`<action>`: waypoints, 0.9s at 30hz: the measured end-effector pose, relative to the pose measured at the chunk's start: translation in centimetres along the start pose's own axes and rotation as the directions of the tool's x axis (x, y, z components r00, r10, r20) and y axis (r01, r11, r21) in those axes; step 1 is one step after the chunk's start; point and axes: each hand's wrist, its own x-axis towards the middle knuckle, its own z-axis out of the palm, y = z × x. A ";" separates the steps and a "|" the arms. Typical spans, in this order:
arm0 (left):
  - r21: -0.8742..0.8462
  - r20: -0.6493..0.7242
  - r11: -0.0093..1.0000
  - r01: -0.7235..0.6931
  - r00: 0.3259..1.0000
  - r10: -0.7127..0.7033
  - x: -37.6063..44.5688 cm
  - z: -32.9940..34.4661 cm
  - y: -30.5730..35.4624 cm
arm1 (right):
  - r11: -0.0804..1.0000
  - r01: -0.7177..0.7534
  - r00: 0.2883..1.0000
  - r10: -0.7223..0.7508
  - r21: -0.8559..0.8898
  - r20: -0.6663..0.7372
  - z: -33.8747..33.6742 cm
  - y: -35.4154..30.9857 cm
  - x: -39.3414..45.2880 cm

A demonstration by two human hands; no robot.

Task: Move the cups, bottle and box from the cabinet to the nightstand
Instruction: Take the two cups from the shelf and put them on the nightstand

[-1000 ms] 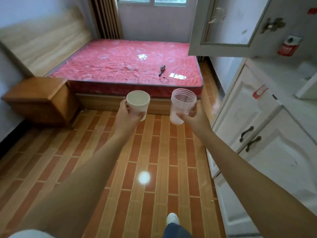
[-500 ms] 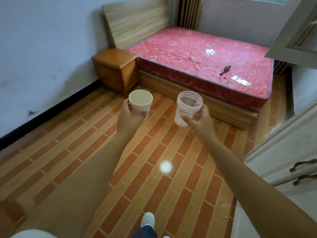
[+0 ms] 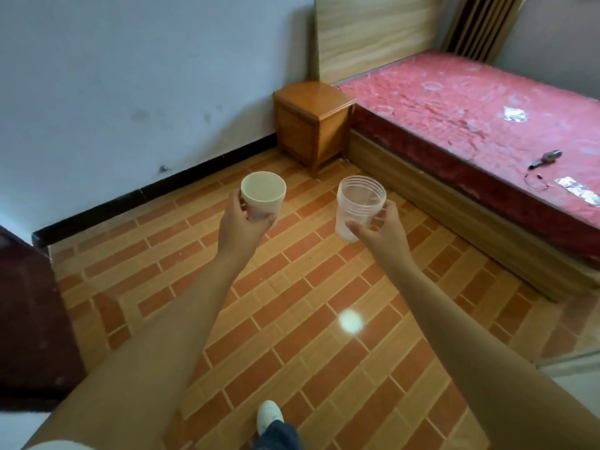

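L hand (image 3: 238, 227) grip clenched on white cup (image 3: 263, 198); R hand (image 3: 381, 232) grip on clear cup (image 3: 358, 206), both upright.

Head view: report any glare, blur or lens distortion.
Head view: a round glare spot shines on the tiled floor; wide-angle bending tilts the wall and bed; edges look soft, while the white cup and clear cup stay fairly sharp.

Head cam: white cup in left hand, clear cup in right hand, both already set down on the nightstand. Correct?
Not quite. The head view shows the left hand holding the white cup and the right hand holding the clear cup, but neither is set down: both are held in the air above the tiled floor, short of the nightstand.
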 end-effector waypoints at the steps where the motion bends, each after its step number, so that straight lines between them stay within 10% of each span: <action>1: -0.001 -0.020 1.000 0.007 1.000 -0.007 0.7 -1.0 -0.6 | 1.000 0.002 1.000 -0.002 0.002 0.018 1.2 -0.3 0.7; 27: 0.048 -0.186 0.993 0.106 0.978 -0.096 25.8 -8.6 -10.4 | 0.997 0.069 0.978 -0.062 -0.027 0.198 21.9 -4.2 24.0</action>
